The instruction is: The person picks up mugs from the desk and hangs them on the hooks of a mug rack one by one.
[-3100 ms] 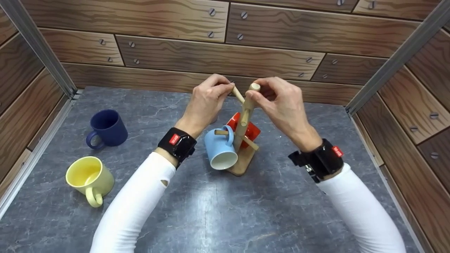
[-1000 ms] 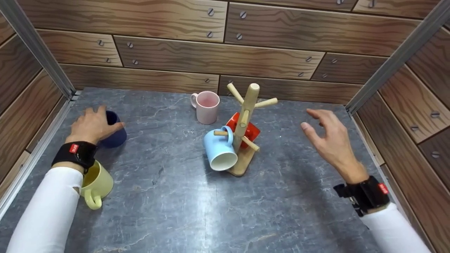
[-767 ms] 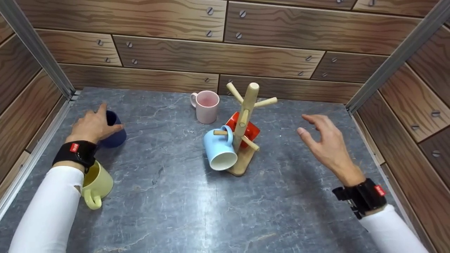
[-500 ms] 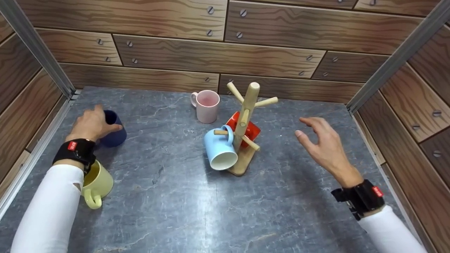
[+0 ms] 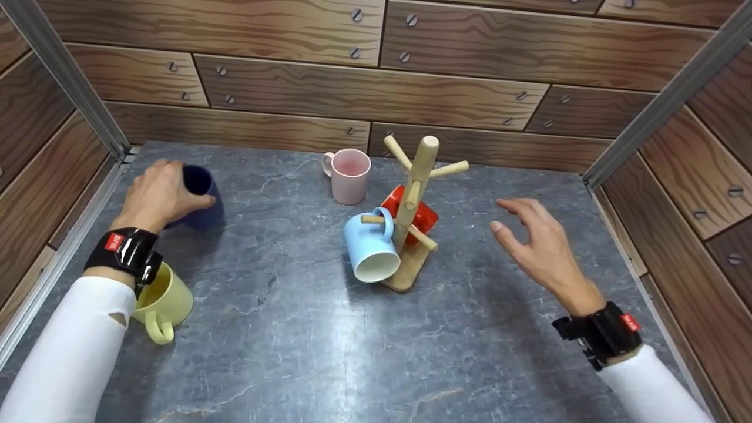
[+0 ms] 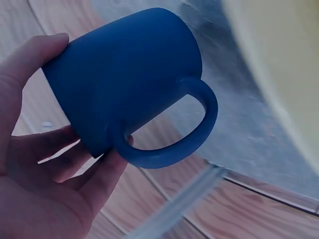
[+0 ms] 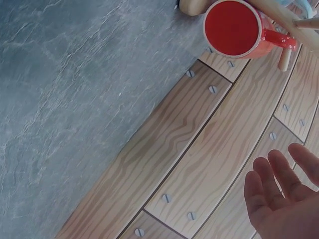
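Note:
My left hand (image 5: 157,194) grips a dark blue mug (image 5: 202,202) by its rim, the thumb on one side and the fingers on the other. In the left wrist view the whole side of this blue mug (image 6: 134,69) and its loop handle (image 6: 174,154) show. My right hand (image 5: 537,247) is over the right part of the table, thumb and fingers spread, holding nothing. Between the hands stands a wooden mug tree (image 5: 420,170). On its pegs hang a light blue mug (image 5: 370,244), mouth tilted down toward me, and a red mug (image 5: 426,218), partly hidden behind the post.
A yellow mug (image 5: 170,305) stands upright below my left wrist, which partly covers it. A pink mug (image 5: 351,182) stands upright near the back wall, left of the tree. Wood-patterned walls (image 5: 282,88) border the grey table (image 5: 294,346) at the back and sides.
Both hands have left the mug tree. The left one went to the blue mug, which has just shifted slightly up and right with it. The right hand moved right, then slightly back left.

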Demonstrator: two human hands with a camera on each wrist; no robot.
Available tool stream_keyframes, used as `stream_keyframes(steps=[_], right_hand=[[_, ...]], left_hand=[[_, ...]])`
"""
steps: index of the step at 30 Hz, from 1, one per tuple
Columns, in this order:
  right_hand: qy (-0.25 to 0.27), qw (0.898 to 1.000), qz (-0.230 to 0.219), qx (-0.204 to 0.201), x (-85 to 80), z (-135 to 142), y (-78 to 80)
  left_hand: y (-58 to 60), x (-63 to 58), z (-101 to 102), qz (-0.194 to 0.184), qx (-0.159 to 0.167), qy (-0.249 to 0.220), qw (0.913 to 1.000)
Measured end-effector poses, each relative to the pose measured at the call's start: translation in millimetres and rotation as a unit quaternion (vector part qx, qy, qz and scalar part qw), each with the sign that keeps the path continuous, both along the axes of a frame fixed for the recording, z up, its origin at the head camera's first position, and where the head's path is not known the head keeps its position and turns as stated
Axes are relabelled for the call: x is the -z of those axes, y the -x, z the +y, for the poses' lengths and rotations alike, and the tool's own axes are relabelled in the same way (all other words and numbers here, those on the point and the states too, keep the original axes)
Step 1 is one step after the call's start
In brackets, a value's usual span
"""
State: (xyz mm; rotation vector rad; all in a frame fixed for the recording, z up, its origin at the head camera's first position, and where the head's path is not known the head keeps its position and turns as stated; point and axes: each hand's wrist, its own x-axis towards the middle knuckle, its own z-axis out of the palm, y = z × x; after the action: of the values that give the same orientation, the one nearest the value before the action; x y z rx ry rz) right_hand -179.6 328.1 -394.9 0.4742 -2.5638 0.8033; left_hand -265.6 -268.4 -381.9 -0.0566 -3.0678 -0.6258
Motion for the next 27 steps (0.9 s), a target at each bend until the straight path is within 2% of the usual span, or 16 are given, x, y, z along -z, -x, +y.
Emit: stream_keyframes(steps=[6, 9, 17, 22, 27], right_hand=[[-0.003, 1.000, 0.012, -0.010, -1.2, -7, -4.3], [-0.006, 1.000, 0.017, -0.018, -1.7, -11, -6.5], [0.013, 0.999, 0.033, -0.031, -11.8, -18, -14.2], [0.029, 0.998, 0.039, -0.027, -19.8, -17, -17.9], [0.033, 0.997, 0.054, -0.046, -19.0, -22, -19.4]], left_hand=[[-11.9, -15.5, 32, 0.068, 0.040, -0.003, 0.9969], [-19.4, -22.5, 46, 0.087, 0.056, -0.015, 0.9946], [-34.9, -36.5, 80, 0.081, 0.096, -0.044, 0.9912], [-43.5, -42.8, 93, 0.073, 0.109, -0.067, 0.9891], [-53.9, -47.1, 104, 0.079, 0.135, -0.077, 0.9847]])
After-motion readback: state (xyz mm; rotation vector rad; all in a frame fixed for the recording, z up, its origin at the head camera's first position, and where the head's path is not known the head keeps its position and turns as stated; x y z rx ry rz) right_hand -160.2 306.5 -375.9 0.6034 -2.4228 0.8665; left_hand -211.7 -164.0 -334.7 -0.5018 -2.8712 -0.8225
